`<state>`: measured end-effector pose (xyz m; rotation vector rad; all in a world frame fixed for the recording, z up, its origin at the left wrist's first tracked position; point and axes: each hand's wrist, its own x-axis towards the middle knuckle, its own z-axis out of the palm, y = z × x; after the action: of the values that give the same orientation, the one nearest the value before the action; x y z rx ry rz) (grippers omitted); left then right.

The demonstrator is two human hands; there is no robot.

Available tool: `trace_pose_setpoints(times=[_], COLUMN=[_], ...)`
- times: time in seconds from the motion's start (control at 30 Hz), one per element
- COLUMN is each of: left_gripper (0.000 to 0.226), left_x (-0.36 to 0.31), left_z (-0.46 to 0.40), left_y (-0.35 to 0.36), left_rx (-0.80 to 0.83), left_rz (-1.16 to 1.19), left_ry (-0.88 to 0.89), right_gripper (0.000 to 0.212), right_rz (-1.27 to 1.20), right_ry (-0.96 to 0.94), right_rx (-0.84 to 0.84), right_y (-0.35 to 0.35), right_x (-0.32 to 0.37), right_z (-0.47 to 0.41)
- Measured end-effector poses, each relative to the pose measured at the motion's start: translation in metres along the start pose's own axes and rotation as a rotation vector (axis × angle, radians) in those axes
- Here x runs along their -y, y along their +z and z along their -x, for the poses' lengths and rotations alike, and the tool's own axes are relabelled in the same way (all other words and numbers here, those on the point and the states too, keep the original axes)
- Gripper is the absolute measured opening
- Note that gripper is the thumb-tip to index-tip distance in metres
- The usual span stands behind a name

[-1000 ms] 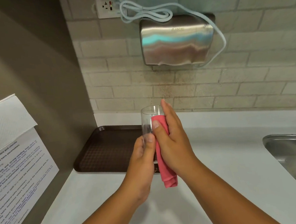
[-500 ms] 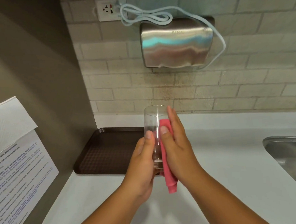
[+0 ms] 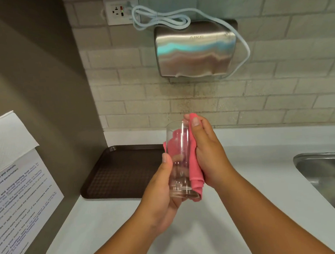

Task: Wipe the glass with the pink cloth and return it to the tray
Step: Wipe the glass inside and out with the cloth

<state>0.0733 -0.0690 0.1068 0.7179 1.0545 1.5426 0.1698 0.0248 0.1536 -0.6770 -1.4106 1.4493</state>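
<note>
— So, what's in the grip?

— A clear glass (image 3: 180,159), held upright above the white counter (image 3: 102,226). The left hand (image 3: 161,194) is closed around its lower half from the near side, thumb up the wall, fingers tucked behind the base. The right hand (image 3: 208,153) is closed on the pink cloth (image 3: 194,164), pressing it flat against the glass's right side, fingertips curled over the rim at the top.

— And the cloth itself?

— Wrapped round the back of the glass; you can see pink through the clear wall. A loose fold hangs down past the base on the right.

— Is the glass touching the counter?

— No, it's lifted clear, carried between both hands.

— What lies beyond the grip?

— Just behind and to the left of the hands, a dark brown tray (image 3: 122,169) sits flat on the counter, pushed into the corner against the grey side wall (image 3: 40,76). Off to the right of the grip, the edge of a steel sink (image 3: 328,171). High above the hands, on the pale brick wall (image 3: 279,91), a brushed-metal hand dryer (image 3: 196,51), its white cable (image 3: 161,20) looped across to a socket (image 3: 121,11) up and to the left.

— Anything nearer the left arm?

— A printed notice (image 3: 19,206) taped to the side wall, with a paper towel (image 3: 3,142) over its top. The print is too blurred to read.
</note>
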Motion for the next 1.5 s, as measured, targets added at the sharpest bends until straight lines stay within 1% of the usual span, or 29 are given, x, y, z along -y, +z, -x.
trace_pose_setpoints(times=[0.1,0.17,0.27,0.37,0.43,0.5,0.57,0.63,0.7,0.77,0.87,0.93,1.0,1.1,1.23,1.3,1.4,1.43,1.5], left_gripper=[0.067,0.069,0.071,0.069,0.063,0.063,0.068,0.076,0.079,0.071,0.041,0.035,0.036,0.046,0.068,0.065,0.047,0.046,0.059], left_x=[-0.003,-0.006,-0.008,-0.008,-0.006,-0.003,0.0,0.003,0.008,0.013,0.017,0.016,0.013,0.012,0.02,0.022,0.02,0.018,0.01], left_z=[-0.003,-0.005,-0.005,-0.001,0.001,0.002,0.002,0.001,0.0,-0.001,0.0,-0.002,-0.004,-0.005,-0.003,-0.002,-0.006,-0.009,-0.015], left_y=[-0.002,0.0,0.008,0.01,0.012,0.013,0.014,0.013,0.009,0.006,0.006,0.006,0.005,0.004,0.008,0.01,0.01,0.009,0.007], left_rx=[0.026,-0.006,-0.094,-0.176,-0.173,-0.184,-0.233,-0.259,-0.272,-0.269,-0.235,-0.221,-0.212,-0.188,-0.17,-0.167,-0.182,-0.193,-0.225], left_rz=[0.042,0.009,-0.156,-0.395,-0.471,-0.551,-0.667,-0.722,-0.74,-0.72,-0.586,-0.524,-0.47,-0.402,-0.316,-0.276,-0.24,-0.231,-0.251], left_ry=[-0.021,-0.026,0.015,0.129,0.148,0.185,0.274,0.366,0.437,0.453,0.374,0.369,0.375,0.369,0.312,0.284,0.26,0.256,0.264], right_gripper=[0.031,0.028,0.017,0.018,0.018,0.023,0.037,0.05,0.053,0.053,0.056,0.054,0.051,0.048,0.044,0.043,0.042,0.044,0.046], right_rz=[0.023,0.046,0.059,0.099,0.171,0.263,0.352,0.367,0.354,0.393,0.518,0.534,0.522,0.459,0.254,0.226,0.197,0.196,0.265], right_ry=[-0.038,-0.043,-0.045,-0.057,-0.099,-0.163,-0.231,-0.255,-0.264,-0.295,-0.348,-0.351,-0.344,-0.312,-0.14,-0.103,-0.095,-0.095,-0.129], right_rx=[0.015,-0.004,-0.09,-0.127,-0.139,-0.14,-0.127,-0.094,-0.061,-0.051,-0.045,-0.024,0.0,0.038,0.047,0.044,0.014,0.017,0.04], right_y=[0.001,0.0,-0.004,-0.005,-0.002,0.002,0.006,0.008,0.01,0.012,0.012,0.012,0.013,0.012,0.002,-0.001,-0.002,-0.001,0.004], right_x=[-0.009,-0.016,-0.018,-0.016,-0.015,-0.016,-0.017,-0.019,-0.023,-0.025,-0.022,-0.015,-0.009,-0.002,0.008,0.008,0.002,-0.002,-0.01], right_z=[0.007,0.01,0.01,0.007,0.006,0.006,0.009,0.015,0.023,0.028,0.027,0.022,0.017,0.008,-0.006,-0.006,0.001,0.005,0.019])
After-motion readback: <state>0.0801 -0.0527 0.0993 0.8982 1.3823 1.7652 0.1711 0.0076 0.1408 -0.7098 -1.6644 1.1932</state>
